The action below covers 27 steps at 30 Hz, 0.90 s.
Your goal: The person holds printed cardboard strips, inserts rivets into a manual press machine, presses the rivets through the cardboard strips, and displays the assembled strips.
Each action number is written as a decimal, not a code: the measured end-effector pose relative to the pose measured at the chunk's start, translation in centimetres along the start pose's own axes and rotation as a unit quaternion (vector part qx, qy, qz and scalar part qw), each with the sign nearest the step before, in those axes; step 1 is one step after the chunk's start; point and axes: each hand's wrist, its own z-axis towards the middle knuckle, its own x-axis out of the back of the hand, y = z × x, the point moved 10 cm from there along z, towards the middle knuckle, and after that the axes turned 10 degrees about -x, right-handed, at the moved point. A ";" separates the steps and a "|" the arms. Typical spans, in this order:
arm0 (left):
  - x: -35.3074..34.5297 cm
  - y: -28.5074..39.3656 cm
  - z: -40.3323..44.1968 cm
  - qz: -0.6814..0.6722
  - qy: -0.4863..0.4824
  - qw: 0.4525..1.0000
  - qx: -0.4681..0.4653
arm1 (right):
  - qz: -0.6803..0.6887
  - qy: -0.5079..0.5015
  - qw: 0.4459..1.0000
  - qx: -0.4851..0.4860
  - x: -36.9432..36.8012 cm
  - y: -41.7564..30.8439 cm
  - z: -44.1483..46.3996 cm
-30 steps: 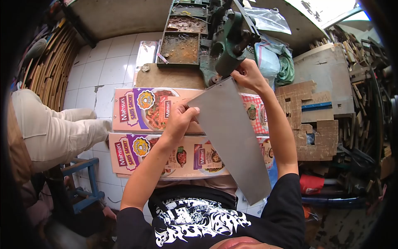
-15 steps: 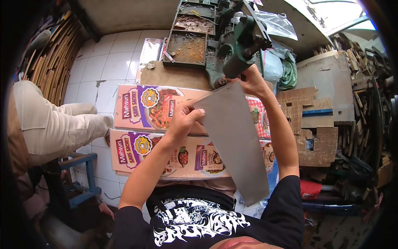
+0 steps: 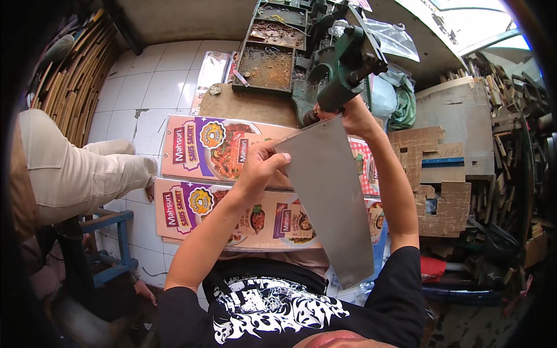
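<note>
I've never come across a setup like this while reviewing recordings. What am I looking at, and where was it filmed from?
There is no robot here: one camera on a person's head looks forward and down at their bare hands. The left hand pinches the upper edge of a long, flat grey sheet. The right hand is by the sheet's upper corner, partly hidden by a green metal machine; its grip is unclear.

Beneath the sheet lie pink printed panels reading "Mahsuri Saus Sachet". Beside the machine, a dark compartmented tray holds small loose bits. The beige trousers at the picture's left belong to someone else.
</note>
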 end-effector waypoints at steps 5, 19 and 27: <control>-0.2 0.6 0.0 -0.008 0.011 1.000 -0.009 | -0.024 -0.007 0.999 0.023 0.2 -0.1 0.0; 0.1 0.3 0.1 -0.003 0.018 1.000 -0.002 | 0.140 0.135 0.971 -0.137 2.7 3.0 -3.8; -0.1 0.7 0.3 0.018 0.016 0.999 -0.025 | 0.252 0.085 0.925 -0.270 -3.3 1.6 -18.3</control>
